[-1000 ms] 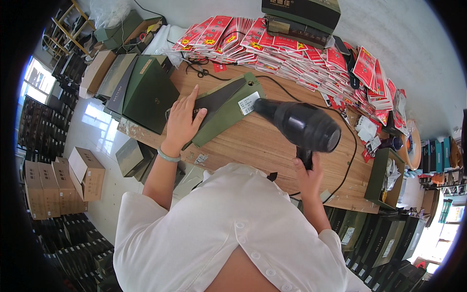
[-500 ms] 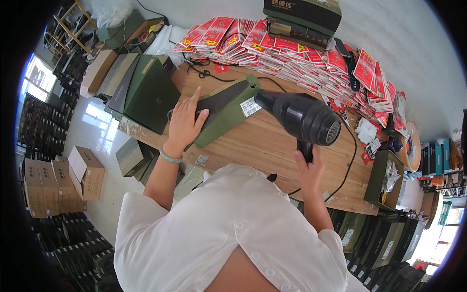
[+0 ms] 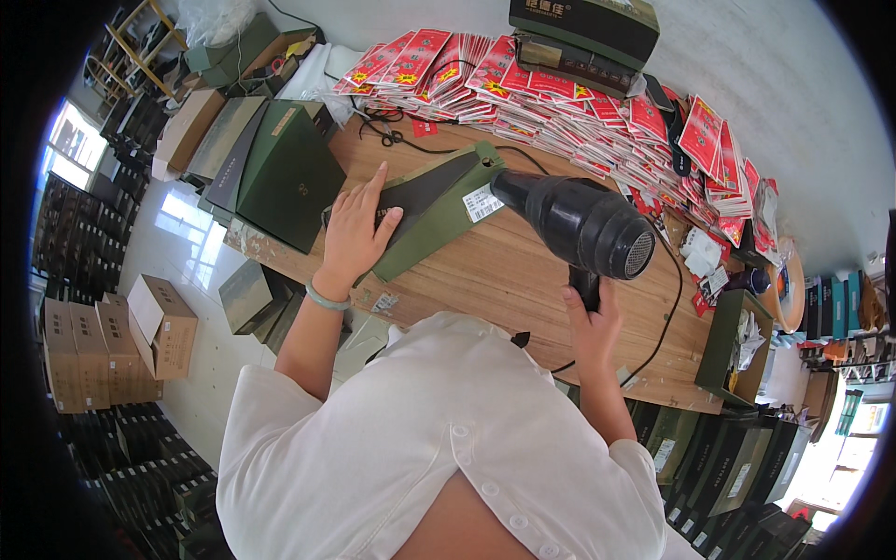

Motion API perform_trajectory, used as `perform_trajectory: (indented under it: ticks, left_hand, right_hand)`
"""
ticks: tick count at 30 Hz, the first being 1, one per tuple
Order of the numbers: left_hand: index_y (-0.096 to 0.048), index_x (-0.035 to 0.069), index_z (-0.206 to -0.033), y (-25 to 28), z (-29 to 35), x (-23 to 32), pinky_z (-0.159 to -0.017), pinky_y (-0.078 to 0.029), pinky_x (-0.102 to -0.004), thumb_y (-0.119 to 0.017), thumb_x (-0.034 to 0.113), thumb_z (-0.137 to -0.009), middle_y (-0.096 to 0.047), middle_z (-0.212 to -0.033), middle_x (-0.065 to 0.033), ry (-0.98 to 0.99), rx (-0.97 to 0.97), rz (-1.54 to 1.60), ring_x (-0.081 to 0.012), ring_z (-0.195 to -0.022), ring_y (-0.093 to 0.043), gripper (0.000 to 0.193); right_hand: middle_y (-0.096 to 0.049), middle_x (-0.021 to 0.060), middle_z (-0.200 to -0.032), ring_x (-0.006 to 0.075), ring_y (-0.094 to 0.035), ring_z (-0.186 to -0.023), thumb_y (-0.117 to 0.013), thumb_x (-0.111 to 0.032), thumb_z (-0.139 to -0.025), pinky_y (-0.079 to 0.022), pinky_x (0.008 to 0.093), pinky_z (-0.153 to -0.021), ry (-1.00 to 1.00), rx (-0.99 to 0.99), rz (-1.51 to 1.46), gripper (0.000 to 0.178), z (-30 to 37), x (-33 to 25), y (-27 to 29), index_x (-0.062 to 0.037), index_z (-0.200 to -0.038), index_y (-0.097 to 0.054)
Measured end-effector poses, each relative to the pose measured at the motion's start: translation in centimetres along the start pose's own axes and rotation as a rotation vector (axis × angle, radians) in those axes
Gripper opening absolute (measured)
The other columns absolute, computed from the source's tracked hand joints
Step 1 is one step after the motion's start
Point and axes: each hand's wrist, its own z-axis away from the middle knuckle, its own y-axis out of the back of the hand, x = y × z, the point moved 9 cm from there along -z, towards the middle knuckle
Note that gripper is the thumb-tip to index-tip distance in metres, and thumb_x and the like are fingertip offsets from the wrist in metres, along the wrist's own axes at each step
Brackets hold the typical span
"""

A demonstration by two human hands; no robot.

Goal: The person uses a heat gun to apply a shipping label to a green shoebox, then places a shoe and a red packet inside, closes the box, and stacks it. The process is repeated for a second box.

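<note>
My right hand (image 3: 595,322) is closed round the handle of a black hair dryer (image 3: 583,224). The dryer's nozzle points left, right by a white barcode label (image 3: 482,203) on the end of a green and dark grey shoe box (image 3: 425,235). The box lies on the wooden table. My left hand (image 3: 357,229) lies on the box's dark side with its fingers stretched out, pressing on it. A round hole shows in the box near the label. Whether the nozzle touches the box, I cannot tell.
Red printed packets (image 3: 560,112) are heaped along the wall, with dark boxes (image 3: 583,37) on top. Scissors (image 3: 392,137) lie at the table's back. Green boxes (image 3: 291,177) stand at the left edge, an open green box (image 3: 737,341) at the right. The dryer's cord (image 3: 679,308) loops over the table.
Almost nothing differs. The view has shifted very slightly; both hands, the hair dryer and the shoe box keep their places.
</note>
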Motion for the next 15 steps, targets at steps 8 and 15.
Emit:
perform_trajectory:
  ticks: [8,15]
  left_hand:
    - [-0.036,0.002,-0.147,0.0,0.0,-0.1,-0.097,-0.038,-0.0435,-0.048,0.041,-0.098,-0.061,-0.108,-0.0196,0.007,-0.006,0.014,-0.0339,-0.104,-0.056,0.064]
    - [-0.035,0.002,-0.147,0.0,0.0,-0.1,-0.096,-0.038,-0.0435,-0.049,0.041,-0.097,-0.061,-0.107,-0.019,0.012,-0.022,0.013,-0.0338,-0.104,-0.056,0.065]
  right_hand:
    - [-0.065,0.017,-0.089,0.0238,-0.06,-0.072,-0.077,-0.021,-0.084,-0.049,0.0305,-0.069,-0.025,-0.034,-0.046,0.052,0.2,-0.6,-0.6,0.0008,-0.125,-0.056]
    - [-0.064,0.0131,-0.089,0.0189,-0.057,-0.074,-0.076,-0.021,-0.085,-0.048,0.0284,-0.069,-0.098,-0.049,-0.129,0.05,0.6,0.0,-0.7,0.001,-0.125,-0.055]
